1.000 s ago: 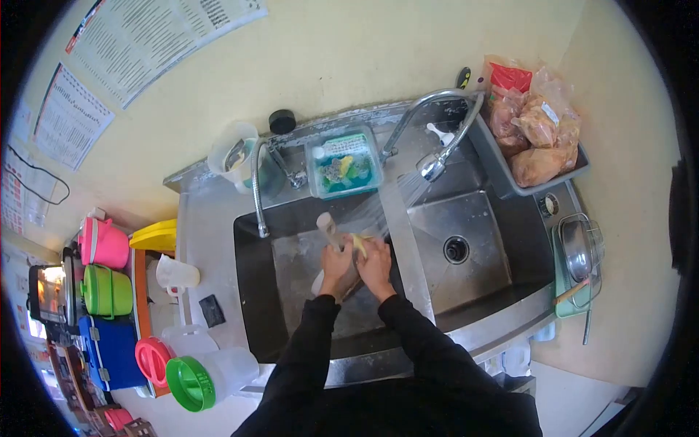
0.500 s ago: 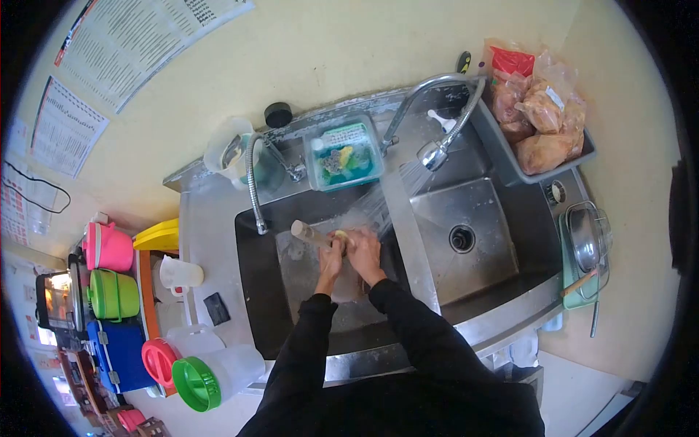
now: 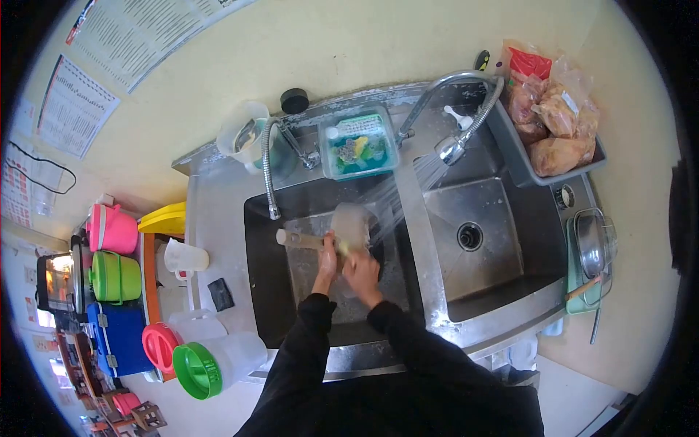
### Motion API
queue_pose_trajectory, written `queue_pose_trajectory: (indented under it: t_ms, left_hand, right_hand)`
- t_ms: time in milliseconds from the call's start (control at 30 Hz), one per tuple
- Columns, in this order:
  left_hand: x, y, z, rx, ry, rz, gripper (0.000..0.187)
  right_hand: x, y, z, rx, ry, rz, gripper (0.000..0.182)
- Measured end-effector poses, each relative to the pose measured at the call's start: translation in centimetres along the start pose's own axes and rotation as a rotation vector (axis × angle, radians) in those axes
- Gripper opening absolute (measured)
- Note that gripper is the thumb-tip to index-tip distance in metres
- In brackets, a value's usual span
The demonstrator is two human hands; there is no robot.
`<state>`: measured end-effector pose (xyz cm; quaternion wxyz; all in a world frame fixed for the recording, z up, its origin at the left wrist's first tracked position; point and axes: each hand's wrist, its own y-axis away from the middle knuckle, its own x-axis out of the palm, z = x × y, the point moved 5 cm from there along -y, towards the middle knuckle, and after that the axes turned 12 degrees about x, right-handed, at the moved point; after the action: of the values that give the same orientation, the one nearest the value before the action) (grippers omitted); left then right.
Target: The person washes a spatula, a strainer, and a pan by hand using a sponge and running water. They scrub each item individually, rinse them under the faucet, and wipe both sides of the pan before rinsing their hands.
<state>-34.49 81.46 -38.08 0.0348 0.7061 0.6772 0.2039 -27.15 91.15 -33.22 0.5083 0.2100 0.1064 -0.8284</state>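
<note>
The left hand [image 3: 325, 256] grips tight on the wooden-handled scoop [image 3: 348, 224] under the faucet [image 3: 451, 149] spray, so the right hand [image 3: 358, 271], closed around the yellow sponge [image 3: 342, 249], should rub every side.

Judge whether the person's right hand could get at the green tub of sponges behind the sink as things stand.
Probably yes: the right hand is over the left basin, and nothing solid stands between it and the tub, only the water spray.

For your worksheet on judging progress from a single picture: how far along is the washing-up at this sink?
Done: nothing clearly finished can be seen. In hand: the left hand holds a pale handled utensil under the spray from the right faucet over the left basin, while the right hand scrubs it with a yellow sponge. Left: rinsing it; the metal strainer on the right counter looks untouched.
</note>
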Motion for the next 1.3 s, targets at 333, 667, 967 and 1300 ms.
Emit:
queue_pose_trajectory:
  t_ms: [333,667,967,1300]
  left_hand:
    - [-1.3,1.1,-0.4,0.003,-0.274,0.016,0.048]
    - [0.3,0.4,0.8,0.205,-0.365,0.099,0.034]
    - [-0.9,0.1,1.2,0.201,-0.248,0.014,0.038]
    - [-1.5,-1.2,1.3,0.122,-0.448,0.160,0.049]
  right_hand:
    - [-2.8,0.3,0.8,-0.124,0.044,-0.153,0.021]
    - [-2.6,-0.8,-0.2,-0.200,0.084,-0.159,0.027]
    - [-0.8,-2.6,0.7,-0.127,0.073,-0.142,0.018]
    - [0.4,4.9,-1.4,-0.003,0.063,0.010,0.021]
